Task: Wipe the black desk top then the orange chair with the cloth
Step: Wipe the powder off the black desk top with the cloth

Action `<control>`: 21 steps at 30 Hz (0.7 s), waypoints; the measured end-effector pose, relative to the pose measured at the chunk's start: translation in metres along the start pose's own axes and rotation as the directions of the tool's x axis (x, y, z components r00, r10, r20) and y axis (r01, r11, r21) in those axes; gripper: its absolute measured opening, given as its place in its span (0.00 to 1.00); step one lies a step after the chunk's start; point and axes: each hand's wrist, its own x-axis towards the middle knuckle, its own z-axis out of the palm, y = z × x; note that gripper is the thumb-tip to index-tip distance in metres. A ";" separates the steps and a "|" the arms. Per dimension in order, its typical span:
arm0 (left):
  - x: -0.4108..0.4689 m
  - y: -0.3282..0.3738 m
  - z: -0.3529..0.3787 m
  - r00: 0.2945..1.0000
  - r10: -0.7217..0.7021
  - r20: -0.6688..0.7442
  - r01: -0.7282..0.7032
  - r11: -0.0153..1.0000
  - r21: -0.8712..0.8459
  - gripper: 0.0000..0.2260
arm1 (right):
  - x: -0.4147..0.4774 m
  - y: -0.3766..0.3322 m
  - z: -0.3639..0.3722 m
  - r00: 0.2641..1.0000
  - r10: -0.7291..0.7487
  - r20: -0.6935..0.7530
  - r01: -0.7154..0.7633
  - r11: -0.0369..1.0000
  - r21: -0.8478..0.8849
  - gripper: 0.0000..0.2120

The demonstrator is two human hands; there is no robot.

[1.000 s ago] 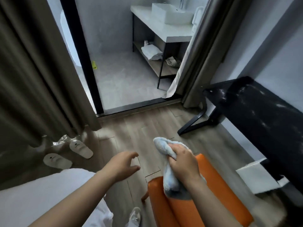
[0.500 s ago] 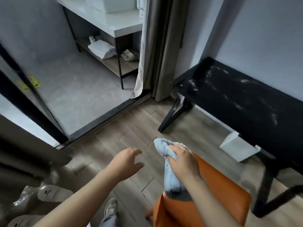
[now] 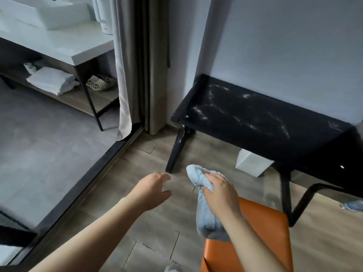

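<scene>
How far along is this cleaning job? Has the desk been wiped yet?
Done: nothing, by the look of it. The black desk top shows white dusty streaks. In hand: the right hand grips the blue cloth near the orange chair, not touching the desk; the left hand is open and holds nothing. Left: wipe the desk, then the chair.
</scene>
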 end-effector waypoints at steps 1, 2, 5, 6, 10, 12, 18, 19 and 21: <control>0.011 0.000 -0.003 1.000 0.018 0.011 -0.018 1.000 -0.003 0.23 | 0.008 0.001 -0.001 1.000 0.028 -0.011 -0.028 1.000 0.001 0.11; 0.024 0.001 -0.007 0.999 0.035 0.029 -0.035 0.999 -0.005 0.23 | 0.016 0.003 -0.002 0.998 0.056 -0.026 -0.056 0.998 0.007 0.12; 0.067 0.005 -0.017 0.994 0.083 0.069 -0.084 0.996 0.013 0.21 | 0.046 0.011 -0.004 0.991 0.102 -0.085 -0.100 0.995 0.024 0.12; 0.081 0.007 -0.019 0.993 0.093 0.074 -0.095 0.995 0.027 0.20 | 0.056 0.015 -0.005 0.989 0.109 -0.099 -0.108 0.994 0.022 0.11; 0.142 0.028 -0.034 0.987 0.125 0.098 -0.132 0.989 0.064 0.18 | 0.104 0.037 -0.017 0.977 0.162 -0.139 -0.159 0.987 0.030 0.10; 0.174 0.041 -0.043 0.984 0.140 0.111 -0.149 0.985 0.082 0.18 | 0.129 0.051 -0.031 0.968 0.182 -0.175 -0.179 0.983 0.038 0.11; 0.261 0.082 -0.066 0.968 0.216 0.132 -0.231 0.967 0.111 0.24 | 0.197 0.084 -0.074 0.922 0.260 -0.288 -0.259 0.965 0.042 0.13; 0.274 0.087 -0.067 0.963 0.229 0.145 -0.246 0.962 0.114 0.24 | 0.206 0.089 -0.079 0.914 0.275 -0.300 -0.272 0.961 0.051 0.14; 0.302 0.096 -0.068 0.949 0.258 0.181 -0.280 0.954 0.108 0.24 | 0.224 0.099 -0.084 0.902 0.294 -0.315 -0.290 0.955 0.062 0.15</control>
